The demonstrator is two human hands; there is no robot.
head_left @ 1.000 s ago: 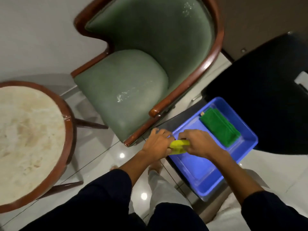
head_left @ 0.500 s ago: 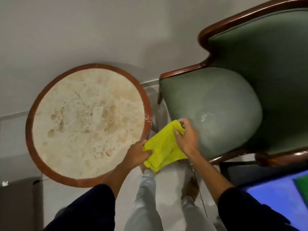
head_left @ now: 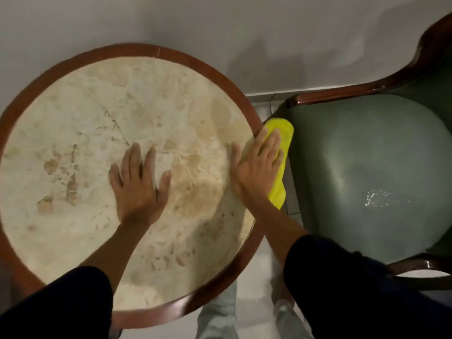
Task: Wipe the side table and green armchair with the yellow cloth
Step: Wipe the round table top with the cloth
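The round side table has a beige marble top and a brown wooden rim. My left hand lies flat on the marble near the middle, fingers spread, holding nothing. My right hand presses the yellow cloth flat onto the table's right rim, and the cloth hangs over that edge. The green armchair stands right beside the table, with a small white speckled patch on its seat.
A pale wall runs behind the table and the chair. The chair's dark wooden arm curves close to the table rim, with a narrow strip of tiled floor between them. My legs and feet show below.
The view has swung from the blue tray to the table. Both hands held the cloth in the air; now the left is flat on the marble and the right presses the cloth on the rim.
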